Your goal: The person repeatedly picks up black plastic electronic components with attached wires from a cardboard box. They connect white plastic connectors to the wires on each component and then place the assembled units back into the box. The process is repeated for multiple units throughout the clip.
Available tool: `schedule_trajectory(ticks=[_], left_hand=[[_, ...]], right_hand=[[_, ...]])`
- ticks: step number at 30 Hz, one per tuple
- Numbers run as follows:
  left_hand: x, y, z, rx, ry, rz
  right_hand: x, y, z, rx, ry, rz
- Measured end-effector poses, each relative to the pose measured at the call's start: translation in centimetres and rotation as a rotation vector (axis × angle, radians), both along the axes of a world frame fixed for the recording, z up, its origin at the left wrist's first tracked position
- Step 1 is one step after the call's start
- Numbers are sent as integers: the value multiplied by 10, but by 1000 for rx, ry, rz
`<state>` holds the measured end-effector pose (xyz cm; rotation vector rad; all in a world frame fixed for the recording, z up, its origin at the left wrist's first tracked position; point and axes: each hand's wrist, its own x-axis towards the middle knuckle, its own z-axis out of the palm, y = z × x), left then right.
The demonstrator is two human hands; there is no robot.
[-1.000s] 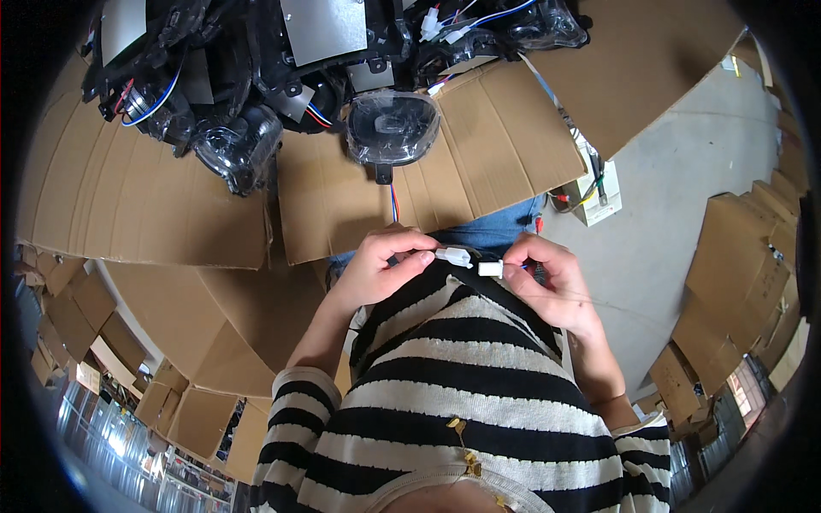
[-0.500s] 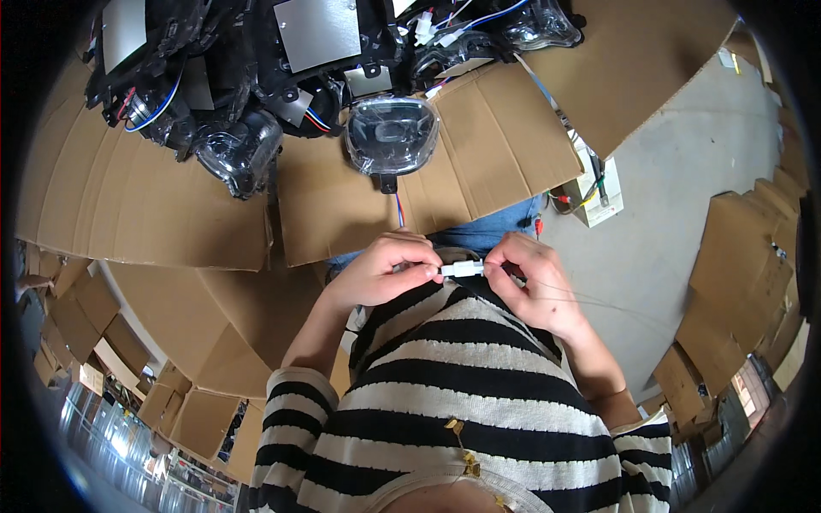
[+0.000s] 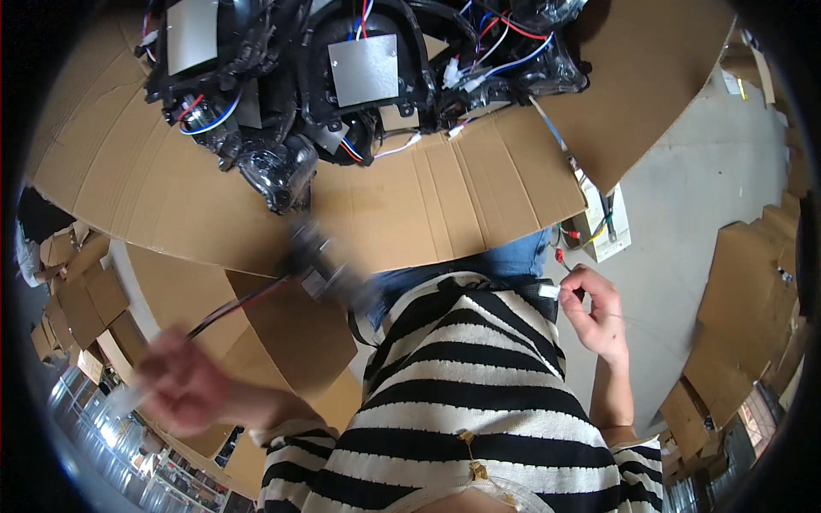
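Blur softened the left hand (image 3: 184, 385), out to the left of the striped shirt (image 3: 453, 385); its fingers looked closed on a dark and red lead (image 3: 235, 308), though how tightly could not be told. The right hand (image 3: 576, 299) pinched a white plug (image 3: 548, 291) between thumb and fingertip, with no gap left, just beside the shirt. The lead ran to a black lamp (image 3: 312, 265), also blurred, at the near edge of the worktop (image 3: 479, 222); whether the two touched was unclear. The lamp seemed fairly light and stiff, its casing probably slick and easily scratched or cracked; holding the casing from both sides looked safer than hanging it by thin wires. The plug, likely hard and light, was best gripped by its body. Farther off, more lamps (image 3: 278, 167) lay heaped on the cardboard-covered worktop, and cartons (image 3: 735, 282) stood to the right.
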<state>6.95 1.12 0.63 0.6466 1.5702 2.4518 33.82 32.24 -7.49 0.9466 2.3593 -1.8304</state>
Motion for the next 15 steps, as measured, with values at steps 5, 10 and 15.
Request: schedule_trajectory(ticks=[5,10,15], left_hand=[[-49,-91,71,-153,480,876],[-117,-224,-33,-1312,596,935],[-75,-182,-191,-1296,-306,282]], right_hand=[[-6,-8,-4,-16,41,38],[2,5,-7,-43,71,-145],[21,32,8,-184,102,-441]])
